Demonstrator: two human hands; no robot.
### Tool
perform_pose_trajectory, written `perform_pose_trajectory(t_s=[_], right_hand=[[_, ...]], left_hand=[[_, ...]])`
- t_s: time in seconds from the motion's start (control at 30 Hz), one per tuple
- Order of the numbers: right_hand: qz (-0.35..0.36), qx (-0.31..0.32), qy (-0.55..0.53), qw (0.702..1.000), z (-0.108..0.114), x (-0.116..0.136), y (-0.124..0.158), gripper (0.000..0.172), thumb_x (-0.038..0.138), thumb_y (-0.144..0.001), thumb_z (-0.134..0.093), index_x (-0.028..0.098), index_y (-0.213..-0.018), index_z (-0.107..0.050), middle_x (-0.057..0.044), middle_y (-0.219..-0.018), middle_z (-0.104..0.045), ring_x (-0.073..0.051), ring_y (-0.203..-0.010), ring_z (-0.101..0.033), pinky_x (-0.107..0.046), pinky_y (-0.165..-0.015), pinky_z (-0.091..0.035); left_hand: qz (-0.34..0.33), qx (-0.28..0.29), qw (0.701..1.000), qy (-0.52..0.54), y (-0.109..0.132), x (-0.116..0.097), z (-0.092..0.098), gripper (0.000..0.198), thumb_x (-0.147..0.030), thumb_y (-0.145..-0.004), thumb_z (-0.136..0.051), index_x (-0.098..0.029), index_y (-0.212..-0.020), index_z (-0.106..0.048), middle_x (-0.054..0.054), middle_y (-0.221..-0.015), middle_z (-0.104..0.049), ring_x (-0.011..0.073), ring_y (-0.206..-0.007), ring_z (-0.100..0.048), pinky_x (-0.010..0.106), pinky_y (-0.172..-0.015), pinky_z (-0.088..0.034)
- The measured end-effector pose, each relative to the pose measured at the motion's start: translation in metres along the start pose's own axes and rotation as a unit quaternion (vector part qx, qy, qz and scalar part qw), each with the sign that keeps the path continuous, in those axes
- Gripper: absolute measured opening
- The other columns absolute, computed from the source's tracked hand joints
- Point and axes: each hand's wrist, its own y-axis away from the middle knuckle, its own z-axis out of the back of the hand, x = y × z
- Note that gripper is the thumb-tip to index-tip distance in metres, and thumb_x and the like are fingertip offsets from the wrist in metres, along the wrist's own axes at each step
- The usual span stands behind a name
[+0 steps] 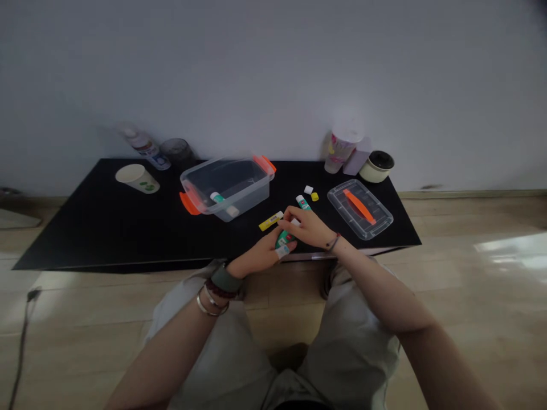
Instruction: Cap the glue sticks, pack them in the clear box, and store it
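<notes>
Fingers (291, 218) of the left hand (255, 254) and right hand (308, 228) curl closed together around a green glue stick (284, 240).

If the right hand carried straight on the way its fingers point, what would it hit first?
The right hand would probably meet the yellow tube on the black table first, though depth is unclear from this view.

A glue stick (220, 199) lies in the box (226, 171) left of the lid (359, 208).
</notes>
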Motion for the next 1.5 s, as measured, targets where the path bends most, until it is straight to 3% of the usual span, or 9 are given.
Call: perform_pose_trajectory(t_s=[0.17, 0.37, 0.5, 0.7, 0.87, 1.0, 1.07, 1.23, 1.5], right_hand=[[0.078, -0.008, -0.057, 0.995, 0.004, 0.002, 0.006, 0.03, 0.046, -0.096, -0.049, 0.019, -0.084, -0.054, 0.004, -0.066, -0.054, -0.01, -0.057, -0.043, -0.023, -0.057, -0.031], [0.033, 0.002, 0.088, 0.996, 0.004, 0.013, 0.008, 0.02, 0.035, -0.095, -0.05, 0.02, -0.086, -0.059, 0.002, -0.07, -0.061, -0.012, -0.061, -0.051, -0.024, -0.063, -0.031], [-0.034, -0.016, 0.163, 0.986, 0.001, 0.016, 0.008, 0.025, 0.038, -0.097, -0.046, 0.021, -0.091, -0.062, 0.0, -0.075, -0.067, -0.015, -0.068, -0.059, -0.026, -0.062, -0.027], [-0.055, -0.049, 0.198, 0.978, -0.006, 0.015, 0.007, 0.037, 0.052, -0.102, -0.041, 0.02, -0.107, -0.06, -0.003, -0.085, -0.071, -0.018, -0.078, -0.066, -0.026, -0.061, -0.028], [-0.025, -0.106, 0.216, 0.97, -0.003, 0.013, 0.01, 0.046, 0.055, -0.103, -0.037, 0.018, -0.126, -0.052, -0.006, -0.101, -0.071, -0.018, -0.082, -0.067, -0.026, -0.061, -0.031], [-0.017, -0.108, 0.217, 0.97, 0.001, 0.014, 0.011, 0.047, 0.055, -0.103, -0.035, 0.018, -0.129, -0.051, -0.005, -0.102, -0.071, -0.017, -0.082, -0.066, -0.026, -0.062, -0.033], [-0.015, -0.099, 0.222, 0.97, 0.001, 0.015, 0.011, 0.047, 0.055, -0.103, -0.036, 0.018, -0.128, -0.052, -0.005, -0.101, -0.071, -0.017, -0.081, -0.066, -0.026, -0.062, -0.033], [-0.011, -0.075, 0.227, 0.971, 0.0, 0.014, 0.01, 0.05, 0.056, -0.103, -0.035, 0.018, -0.128, -0.053, -0.006, -0.1, -0.071, -0.017, -0.083, -0.066, -0.026, -0.063, -0.033], [0.002, -0.02, 0.246, 0.969, 0.0, 0.022, 0.009, 0.052, 0.059, -0.103, -0.031, 0.019, -0.128, -0.055, -0.01, -0.116, -0.069, -0.019, -0.095, -0.067, -0.026, -0.068, -0.038]], left_hand=[[0.028, 0.093, 0.982, 0.159, 0.009, -0.009, 0.006, 0.047, -0.062, -0.088, -0.057, -0.019, -0.106, -0.049, -0.007, -0.066, -0.041, 0.0071, -0.051, -0.038, 0.02, -0.047, -0.035], [-0.018, 0.006, 0.998, -0.062, 0.009, -0.004, 0.004, 0.051, -0.051, -0.09, -0.056, -0.018, -0.128, -0.047, 0.003, -0.083, -0.063, 0.0172, -0.066, -0.059, 0.029, -0.061, -0.048], [-0.031, -0.025, 0.984, -0.175, 0.004, 0.001, 0.003, 0.049, -0.046, -0.093, -0.051, -0.017, -0.132, -0.045, 0.012, -0.101, -0.071, 0.0267, -0.087, -0.07, 0.036, -0.074, -0.052], [-0.009, -0.081, 0.957, -0.279, 0.001, 0.002, 0.009, 0.04, -0.042, -0.093, -0.049, -0.017, -0.125, -0.047, 0.013, -0.1, -0.071, 0.0286, -0.085, -0.071, 0.037, -0.073, -0.052], [-0.053, -0.209, 0.941, -0.262, 0.006, -0.007, 0.045, 0.036, -0.044, -0.095, -0.045, -0.017, -0.12, -0.047, 0.008, -0.095, -0.066, 0.0223, -0.079, -0.066, 0.035, -0.072, -0.052], [-0.076, -0.391, 0.874, -0.278, 0.002, -0.013, 0.099, 0.038, -0.041, -0.093, -0.051, -0.017, -0.122, -0.047, 0.007, -0.098, -0.062, 0.0185, -0.081, -0.059, 0.035, -0.077, -0.051], [-0.06, -0.428, 0.852, -0.297, -0.006, -0.016, 0.125, 0.042, -0.041, -0.092, -0.055, -0.016, -0.125, -0.048, 0.007, -0.104, -0.063, 0.0185, -0.086, -0.058, 0.036, -0.084, -0.05], [-0.013, -0.344, 0.845, -0.41, -0.036, -0.016, 0.167, 0.042, -0.034, -0.093, -0.057, -0.006, -0.124, -0.055, 0.013, -0.116, -0.063, 0.0217, -0.104, -0.056, 0.04, -0.1, -0.045], [0.145, -0.081, 0.813, -0.558, -0.075, 0.008, 0.178, 0.041, -0.018, -0.09, -0.058, -0.017, -0.131, -0.061, 0.014, -0.128, -0.06, 0.0277, -0.11, -0.058, 0.039, -0.095, -0.046]])
